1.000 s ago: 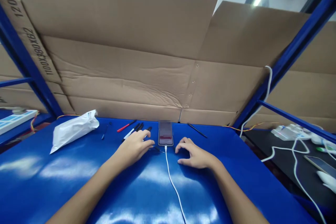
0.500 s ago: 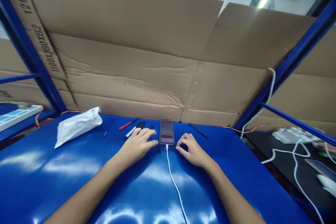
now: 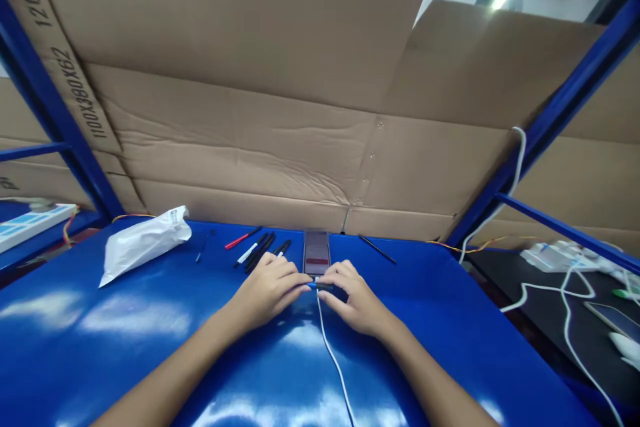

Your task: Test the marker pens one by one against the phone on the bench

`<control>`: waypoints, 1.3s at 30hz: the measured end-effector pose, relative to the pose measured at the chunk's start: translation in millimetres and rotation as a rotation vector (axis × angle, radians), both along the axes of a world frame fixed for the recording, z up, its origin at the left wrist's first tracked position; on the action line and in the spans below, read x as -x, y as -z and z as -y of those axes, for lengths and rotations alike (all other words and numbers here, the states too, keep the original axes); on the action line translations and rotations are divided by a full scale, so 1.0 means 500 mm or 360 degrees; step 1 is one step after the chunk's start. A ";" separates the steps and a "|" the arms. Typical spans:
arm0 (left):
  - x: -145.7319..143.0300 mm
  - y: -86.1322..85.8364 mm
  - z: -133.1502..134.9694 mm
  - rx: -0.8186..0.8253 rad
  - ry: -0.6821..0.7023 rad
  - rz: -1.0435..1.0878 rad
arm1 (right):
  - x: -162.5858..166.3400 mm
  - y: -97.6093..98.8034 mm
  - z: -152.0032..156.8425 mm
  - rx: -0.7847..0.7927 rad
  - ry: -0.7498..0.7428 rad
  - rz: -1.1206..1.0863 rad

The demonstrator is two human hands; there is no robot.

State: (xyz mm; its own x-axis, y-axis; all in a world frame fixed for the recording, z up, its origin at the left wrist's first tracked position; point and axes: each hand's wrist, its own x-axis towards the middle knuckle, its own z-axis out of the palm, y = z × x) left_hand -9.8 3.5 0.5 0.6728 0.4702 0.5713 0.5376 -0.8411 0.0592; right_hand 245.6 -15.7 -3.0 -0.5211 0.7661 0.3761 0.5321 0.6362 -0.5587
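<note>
A pen (image 3: 320,286) with a blue section and a black end lies crosswise in front of the phone, over the white cable. My left hand (image 3: 267,290) pinches its left end, and my right hand (image 3: 356,299) closes around the black end at the right. Both hands are low over the blue table, fingertips close together. Just beyond them a phone (image 3: 317,253) leans with its screen lit, and the white cable (image 3: 330,347) runs from its lower edge toward me. Beyond my left hand lie several black and white pens (image 3: 260,253).
A red pen (image 3: 240,239) and a thin blue pen piece (image 3: 201,252) lie farther left, near a white plastic bag (image 3: 145,240). One black pen (image 3: 377,249) rests at back right. Cardboard (image 3: 250,113) walls the back; blue posts (image 3: 545,113) flank it. White cables (image 3: 560,290) cross the black surface at right.
My hands have come together in front of the phone, the left moving right and the right moving left. The blue and black pen now spans between them. More pens show beyond my left hand.
</note>
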 end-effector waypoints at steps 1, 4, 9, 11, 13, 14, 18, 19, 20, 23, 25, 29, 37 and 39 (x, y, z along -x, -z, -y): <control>-0.002 0.000 0.002 0.0028 0.0018 0.0003 | 0.002 -0.002 0.001 -0.0010 -0.0014 0.0024; 0.002 -0.001 0.001 0.0095 -0.0006 0.0014 | -0.009 -0.012 0.000 -0.0041 -0.0005 0.0149; 0.023 -0.009 -0.009 0.0189 -0.0156 0.0043 | -0.044 -0.025 -0.006 0.0018 0.0045 0.0347; 0.027 -0.010 -0.010 0.0192 -0.0186 0.0057 | -0.049 -0.021 -0.006 0.0058 0.0030 0.0421; 0.025 -0.009 -0.010 0.0207 -0.0182 0.0052 | -0.048 -0.015 -0.007 0.0059 0.0013 0.0477; 0.023 -0.008 -0.009 0.0221 -0.0169 0.0044 | -0.046 -0.012 -0.008 0.0047 0.0011 0.0494; 0.017 -0.005 -0.006 0.0287 -0.0121 0.0020 | -0.044 -0.004 -0.011 0.0007 0.0052 0.0470; 0.017 -0.004 -0.006 0.0294 -0.0118 0.0020 | -0.044 -0.004 -0.012 0.0006 0.0061 0.0451; 0.017 -0.004 -0.007 0.0296 -0.0118 0.0025 | -0.045 -0.004 -0.012 0.0005 0.0064 0.0436; 0.019 -0.002 -0.008 0.0303 -0.0113 0.0039 | -0.044 -0.010 -0.010 -0.0020 0.0090 0.0394; 0.017 -0.002 -0.007 0.0326 -0.0090 0.0050 | -0.040 -0.017 -0.005 -0.0031 0.0132 0.0333; 0.005 0.000 0.002 0.0450 0.0009 0.0094 | -0.020 -0.028 0.007 0.0001 0.0044 0.0126; 0.010 0.005 -0.007 0.0576 -0.0071 0.0264 | -0.024 -0.030 -0.001 -0.0040 0.0019 0.0025; 0.019 0.006 -0.015 0.0568 -0.0115 0.0293 | -0.039 -0.036 -0.007 -0.0053 0.0075 0.0046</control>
